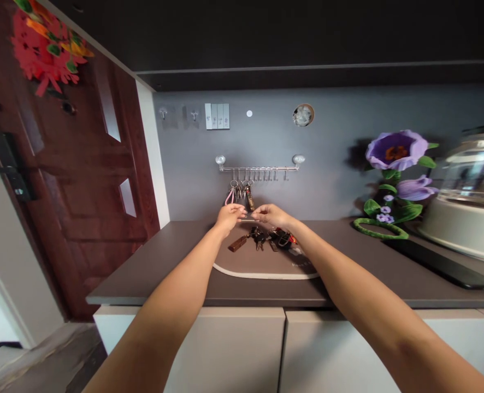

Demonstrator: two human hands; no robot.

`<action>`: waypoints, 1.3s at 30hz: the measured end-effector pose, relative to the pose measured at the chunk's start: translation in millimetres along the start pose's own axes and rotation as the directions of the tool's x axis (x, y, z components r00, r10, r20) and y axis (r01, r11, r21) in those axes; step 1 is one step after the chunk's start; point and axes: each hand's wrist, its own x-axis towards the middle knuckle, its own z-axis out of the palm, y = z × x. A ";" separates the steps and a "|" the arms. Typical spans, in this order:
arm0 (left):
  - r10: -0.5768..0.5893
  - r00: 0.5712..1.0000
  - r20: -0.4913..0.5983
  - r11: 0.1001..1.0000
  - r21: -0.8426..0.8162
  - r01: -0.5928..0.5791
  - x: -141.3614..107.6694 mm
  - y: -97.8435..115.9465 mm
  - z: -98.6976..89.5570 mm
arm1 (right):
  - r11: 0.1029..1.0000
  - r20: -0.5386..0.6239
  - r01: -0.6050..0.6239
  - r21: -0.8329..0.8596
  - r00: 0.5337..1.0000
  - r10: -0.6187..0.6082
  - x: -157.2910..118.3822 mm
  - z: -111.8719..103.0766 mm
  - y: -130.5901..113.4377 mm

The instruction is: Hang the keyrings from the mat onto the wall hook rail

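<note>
My left hand (229, 218) is raised over the mat just below the hanging keys, its thumb and fingers pinched together. Facing it, my right hand (272, 215) is pinched too, with the fingertips of both hands close together. Whatever is between the fingers is too small to make out. Right above them, several bunches of keys (240, 191) hang from a metal hook rail (262, 169), one with a pink strap and one with a dark tag. Beneath my hands, a brown key fob (237, 244), a bunch of keys (259, 239) and another dark bunch (282, 238) lie on a brown mat (262, 267).
On the right stand purple knitted flowers (397, 150) and a white appliance with a transparent top (467, 218). A black phone-like slab (447, 265) lies before them. A dark shelf (291, 43) overhangs the counter (160, 262). At left is a red-brown door (119, 240).
</note>
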 end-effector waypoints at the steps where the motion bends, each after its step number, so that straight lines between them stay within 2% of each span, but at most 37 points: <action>1: 0.001 1.000 0.001 1.000 0.010 -0.001 0.1 -0.2 -0.1 | 0.998 0.027 0.015 -0.061 1.000 -0.014 -2.8 -0.2 0.2; 4: 0.001 1.000 0.011 0.999 0.034 -0.001 0.6 -0.6 -0.3 | 0.977 0.107 0.048 -0.209 0.994 -0.026 -9.1 -1.4 -0.7; 8: -0.014 1.000 0.016 0.999 0.050 0.013 1.0 -1.5 0.0 | 0.943 0.187 0.045 -0.329 0.982 0.018 -11.1 -1.3 -0.3; 17: -0.012 0.999 0.036 0.998 0.065 0.010 1.8 -3.6 -1.0 | 0.962 0.206 0.043 -0.269 0.978 0.014 -7.9 0.8 7.5; 33: -0.003 0.999 0.033 0.998 0.064 0.001 0.9 -1.0 -1.8 | 0.991 0.025 0.029 -0.128 0.999 -0.026 -5.9 1.4 9.2; 39: 0.001 0.999 0.043 0.998 0.061 -0.004 -0.1 -0.3 0.3 | 0.997 -0.045 0.000 -0.077 0.999 -0.003 -3.4 2.1 7.1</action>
